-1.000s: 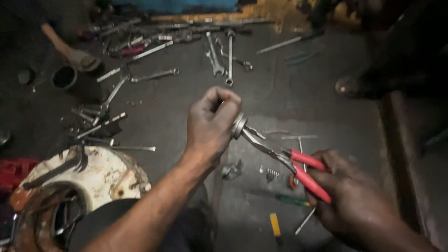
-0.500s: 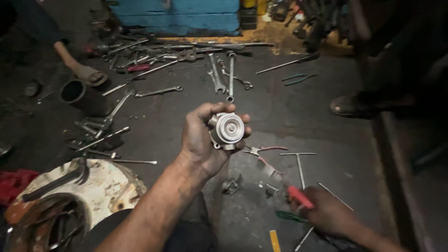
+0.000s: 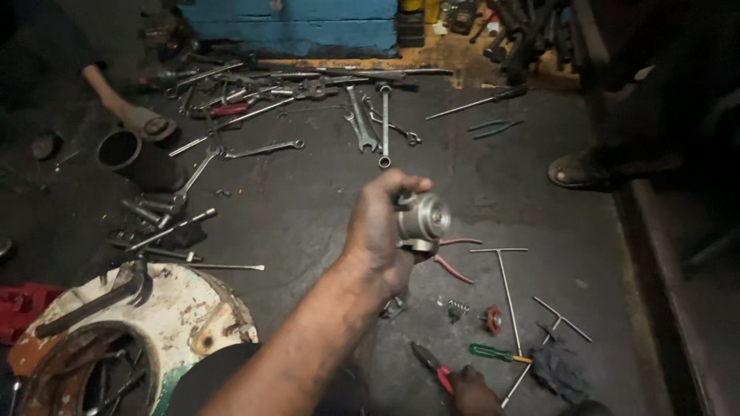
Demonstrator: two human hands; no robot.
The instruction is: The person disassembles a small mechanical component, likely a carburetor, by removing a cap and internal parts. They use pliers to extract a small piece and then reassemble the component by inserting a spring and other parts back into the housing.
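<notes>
Left hand (image 3: 381,231): clenched round a round metal part (image 3: 422,219), its back hidden by fingers.
Right hand (image 3: 472,389): grasping red-handled pliers (image 3: 433,367), partly cut off by frame edge.

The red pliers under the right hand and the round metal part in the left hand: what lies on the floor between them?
In the head view, a small spring and a small metal piece on bare floor.

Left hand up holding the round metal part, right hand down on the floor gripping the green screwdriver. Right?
Not quite. The left hand does hold the round metal part up, but the right hand, low at the floor, grips the red-handled pliers. The green screwdriver lies untouched beside it. The head view shows this.
</notes>
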